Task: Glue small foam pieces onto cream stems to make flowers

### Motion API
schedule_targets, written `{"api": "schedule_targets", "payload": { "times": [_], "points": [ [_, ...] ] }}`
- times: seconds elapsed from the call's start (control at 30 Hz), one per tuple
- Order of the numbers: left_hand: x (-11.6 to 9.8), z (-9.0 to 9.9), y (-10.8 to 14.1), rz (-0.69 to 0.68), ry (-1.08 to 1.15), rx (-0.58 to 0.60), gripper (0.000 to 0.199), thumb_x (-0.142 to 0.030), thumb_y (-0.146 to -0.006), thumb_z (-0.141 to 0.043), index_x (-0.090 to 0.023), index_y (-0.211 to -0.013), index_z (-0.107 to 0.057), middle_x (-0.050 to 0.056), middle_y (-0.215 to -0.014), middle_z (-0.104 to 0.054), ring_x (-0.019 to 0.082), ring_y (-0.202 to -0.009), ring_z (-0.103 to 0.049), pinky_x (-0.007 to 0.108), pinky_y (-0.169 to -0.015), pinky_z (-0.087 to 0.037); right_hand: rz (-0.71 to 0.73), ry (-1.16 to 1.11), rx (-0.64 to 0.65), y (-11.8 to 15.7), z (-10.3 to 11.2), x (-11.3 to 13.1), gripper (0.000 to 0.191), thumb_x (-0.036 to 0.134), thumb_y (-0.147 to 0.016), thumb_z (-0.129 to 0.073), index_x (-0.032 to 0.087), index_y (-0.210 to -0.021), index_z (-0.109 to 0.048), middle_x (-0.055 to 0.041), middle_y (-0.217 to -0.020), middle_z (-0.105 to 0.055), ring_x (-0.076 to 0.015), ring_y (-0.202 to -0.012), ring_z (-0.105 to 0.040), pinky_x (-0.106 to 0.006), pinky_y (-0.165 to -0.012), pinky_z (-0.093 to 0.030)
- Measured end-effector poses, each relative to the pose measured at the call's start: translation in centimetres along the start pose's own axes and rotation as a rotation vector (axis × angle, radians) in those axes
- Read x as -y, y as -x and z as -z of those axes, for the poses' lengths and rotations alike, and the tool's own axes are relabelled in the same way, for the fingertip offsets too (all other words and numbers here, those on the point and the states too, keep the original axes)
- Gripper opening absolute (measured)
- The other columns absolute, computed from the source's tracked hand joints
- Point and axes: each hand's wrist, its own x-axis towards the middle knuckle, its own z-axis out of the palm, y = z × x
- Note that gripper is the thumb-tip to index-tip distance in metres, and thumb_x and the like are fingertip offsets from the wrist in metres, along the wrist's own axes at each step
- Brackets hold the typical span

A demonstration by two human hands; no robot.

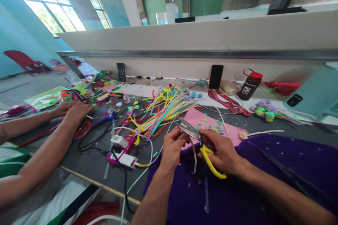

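Left of the pink sheet [233, 132], I record flower-tipped stems [169, 110], apparently finished. At its near edge, my left hand [171, 144] pinches a pale strip [194, 158], cutting seemingly incomplete; my right hand [224, 151] is curled around scissors [211, 165].

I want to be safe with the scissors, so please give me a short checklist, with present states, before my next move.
1. Right hand grips the yellow-handled scissors: ok.
2. Left hand holds the pale strip: ok.
3. Left fingers well away from the blades: not ok, they are very close.
4. Strip placed between the blades: cannot tell, fingers and blades overlap in view.
5. Strip's loose end over the pink sheet: not ok, it hangs over the purple cloth.
6. Other person's hands away from the blades: ok.
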Motion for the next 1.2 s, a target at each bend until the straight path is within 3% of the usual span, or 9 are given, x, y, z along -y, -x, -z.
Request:
{"api": "schedule_targets", "payload": {
  "times": [0.47, 0.63, 0.77, 0.9, 1.2],
  "points": [
    [-0.2, -0.1, -0.1, 0.005, 0.008, -0.006, 0.016, -0.031, -0.068, -0.066, -0.016, -0.066, -0.063, -0.002, -0.056, -0.052, 0.007, -0.049, -0.047, 0.020, -0.046, -0.032, 0.059, 0.008, -0.018, 0.3, -0.5, -0.9, 0.048, 0.026, -0.075, -0.059, 0.019, -0.120, -0.043, -0.0046, -0.083, -0.058, -0.0146, -0.065, -0.053, -0.026, -0.057, -0.043],
    [-0.8, -0.1, -0.1, 0.053, 0.039, -0.013, 0.017, -0.030, -0.067, -0.067, -0.014, -0.073, -0.066, 0.000, -0.067, -0.058, 0.006, -0.049, -0.047, 0.018, -0.044, -0.031, -0.099, -0.148, -0.038, -0.1, 0.3, -0.8, 0.046, 0.029, -0.075, -0.058, 0.018, -0.118, -0.044, 0.0012, -0.069, -0.054, -0.0112, -0.056, -0.048, -0.022, -0.052, -0.040],
    [-1.2, 0.0, -0.1, 0.127, 0.079, 0.000, 0.019, -0.032, -0.067, -0.066, -0.013, -0.072, -0.066, 0.000, -0.062, -0.058, 0.005, -0.046, -0.046, 0.016, -0.041, -0.030, -0.162, -0.175, 0.008, -0.5, 0.8, -0.7, 0.049, 0.030, -0.075, -0.056, 0.019, -0.120, -0.039, 0.0022, -0.071, -0.053, -0.0106, -0.057, -0.048, -0.022, -0.053, -0.039],
    [-1.2, 0.1, -0.2, 0.133, 0.143, -0.009, 0.019, -0.031, -0.066, -0.067, -0.014, -0.073, -0.067, 0.001, -0.064, -0.060, 0.005, -0.046, -0.047, 0.016, -0.041, -0.030, -0.117, -0.105, 0.055, -0.4, 0.6, -0.3, 0.053, 0.031, -0.072, -0.060, 0.019, -0.120, -0.040, 0.0014, -0.073, -0.052, -0.0107, -0.057, -0.047, -0.022, -0.053, -0.038],
    [-0.9, 0.2, -0.3, 0.139, 0.210, 0.008, 0.018, -0.031, -0.066, -0.067, -0.014, -0.069, -0.064, -0.001, -0.055, -0.057, 0.006, -0.044, -0.048, 0.016, -0.041, -0.031, -0.012, 0.016, -0.010, -0.3, 0.4, -0.4, 0.051, 0.033, -0.071, -0.062, 0.018, -0.116, -0.046, -0.0069, -0.091, -0.059, -0.0184, -0.075, -0.055, -0.030, -0.066, -0.042]
  ]
}}
